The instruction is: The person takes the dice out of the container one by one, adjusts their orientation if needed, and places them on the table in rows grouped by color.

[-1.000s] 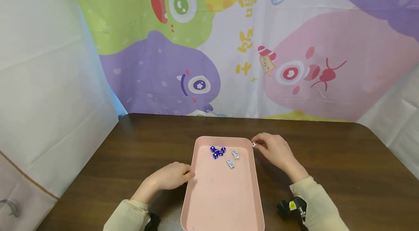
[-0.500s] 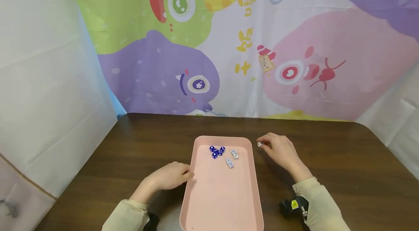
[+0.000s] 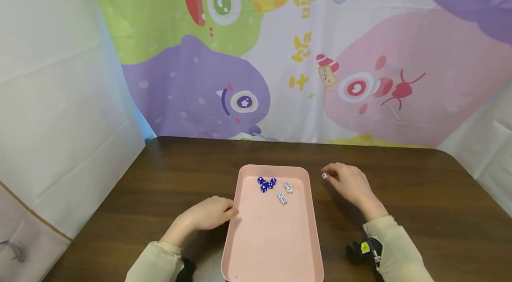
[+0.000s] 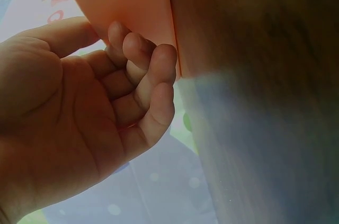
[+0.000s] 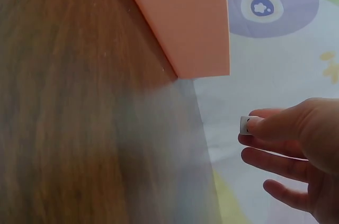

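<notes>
My left hand (image 3: 210,214) grips the left wall of a pink tray (image 3: 271,246). In the left wrist view its thumb goes over the rim and its curled fingers (image 4: 162,62) lie against the outside. Right of the tray, my right hand (image 3: 350,184) pinches a small white die (image 3: 326,176) between thumb and fingers, above the table. The right wrist view also shows this die (image 5: 245,125) at the fingertips. Inside the tray, several blue dice (image 3: 265,184) cluster near the far end. White dice (image 3: 282,198) lie to their right, in two small groups.
The dark wooden table (image 3: 192,162) extends around the tray on both sides. A cartoon-printed curtain (image 3: 296,117) hangs behind its far edge, with a pale curtain (image 3: 64,95) at the left. A black device (image 3: 362,248) is at the right wrist.
My right hand has moved rightward, away from the tray's far right corner, with the white die still pinched. The left hand and the dice in the tray stay as they were.
</notes>
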Tool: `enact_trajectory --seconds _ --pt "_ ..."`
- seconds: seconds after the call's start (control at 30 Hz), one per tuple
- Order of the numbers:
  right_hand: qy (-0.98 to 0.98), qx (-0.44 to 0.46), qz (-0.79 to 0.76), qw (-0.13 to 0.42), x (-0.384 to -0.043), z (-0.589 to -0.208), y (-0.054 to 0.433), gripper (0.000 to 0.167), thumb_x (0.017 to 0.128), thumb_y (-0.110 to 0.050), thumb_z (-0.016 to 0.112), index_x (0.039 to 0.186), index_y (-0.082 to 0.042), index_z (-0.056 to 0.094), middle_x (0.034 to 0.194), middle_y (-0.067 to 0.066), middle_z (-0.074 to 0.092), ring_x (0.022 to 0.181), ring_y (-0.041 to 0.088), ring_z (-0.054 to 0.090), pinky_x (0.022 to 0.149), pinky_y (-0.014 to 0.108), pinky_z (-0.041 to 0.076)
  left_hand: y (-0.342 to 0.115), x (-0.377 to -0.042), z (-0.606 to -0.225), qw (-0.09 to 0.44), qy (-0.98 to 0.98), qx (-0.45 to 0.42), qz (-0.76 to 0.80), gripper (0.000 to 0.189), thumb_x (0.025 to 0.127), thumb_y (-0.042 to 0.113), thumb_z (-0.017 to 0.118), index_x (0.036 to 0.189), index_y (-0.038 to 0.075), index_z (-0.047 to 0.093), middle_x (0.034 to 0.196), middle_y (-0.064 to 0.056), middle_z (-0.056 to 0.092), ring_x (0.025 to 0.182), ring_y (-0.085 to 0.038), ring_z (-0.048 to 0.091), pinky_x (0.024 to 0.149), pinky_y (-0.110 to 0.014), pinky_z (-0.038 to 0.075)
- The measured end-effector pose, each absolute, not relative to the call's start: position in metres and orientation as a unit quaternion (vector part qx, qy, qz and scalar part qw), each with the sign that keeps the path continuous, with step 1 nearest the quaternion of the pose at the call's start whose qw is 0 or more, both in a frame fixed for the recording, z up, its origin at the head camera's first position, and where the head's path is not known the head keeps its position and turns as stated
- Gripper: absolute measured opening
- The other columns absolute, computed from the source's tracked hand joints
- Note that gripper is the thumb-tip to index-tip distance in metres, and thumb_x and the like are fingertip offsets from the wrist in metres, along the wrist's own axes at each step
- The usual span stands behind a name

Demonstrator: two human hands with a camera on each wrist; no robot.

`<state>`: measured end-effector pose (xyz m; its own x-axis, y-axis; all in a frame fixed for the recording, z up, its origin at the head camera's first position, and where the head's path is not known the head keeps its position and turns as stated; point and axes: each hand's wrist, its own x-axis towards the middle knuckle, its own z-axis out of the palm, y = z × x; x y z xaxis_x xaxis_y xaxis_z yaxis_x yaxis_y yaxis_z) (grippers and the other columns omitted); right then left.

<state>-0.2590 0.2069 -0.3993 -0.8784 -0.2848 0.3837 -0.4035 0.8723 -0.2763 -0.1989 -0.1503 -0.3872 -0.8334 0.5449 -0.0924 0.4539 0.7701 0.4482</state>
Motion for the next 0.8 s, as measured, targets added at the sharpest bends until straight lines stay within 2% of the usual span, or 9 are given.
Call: enact_trajectory --seconds 0.23,0.47,0.8 --pt "-0.962 0.164 0.165 0.141 -0.263 -0.401 0.212 0.022 0.081 -0.017 0.065 0.103 -0.010 0.065 0.085 0.002 0.069 0.078 0.022 0.064 0.070 0.043 0.046 -0.150 -0.198 -0.384 0.116 0.934 0.264 0.212 0.029 0.094 0.019 0.043 0.067 0.014 0.051 0.055 0.006 0.046 0.050 -0.006 0.044 0.052 -0.025 0.038" --pt "-0.966 0.166 0.158 0.123 -0.263 -0.404 0.214 0.013 0.081 -0.018 0.065 0.092 -0.012 0.069 0.082 0.000 0.067 0.075 0.020 0.062 0.068 0.042 0.046 -0.150 -0.198 -0.386 0.115 0.935 0.262 0.208 0.029 0.094 0.019 0.044 0.067 0.014 0.051 0.055 0.006 0.047 0.050 -0.006 0.044 0.052 -0.025 0.038" --pt "-0.971 0.158 0.148 0.098 -0.265 -0.408 0.219 0.010 0.082 -0.019 0.065 0.090 -0.014 0.068 0.084 0.000 0.067 0.077 0.022 0.062 0.068 0.044 0.045 -0.149 -0.199 -0.387 0.116 0.935 0.260 0.211 0.029 0.094 0.019 0.044 0.067 0.014 0.051 0.055 0.006 0.047 0.050 -0.006 0.044 0.052 -0.025 0.038"
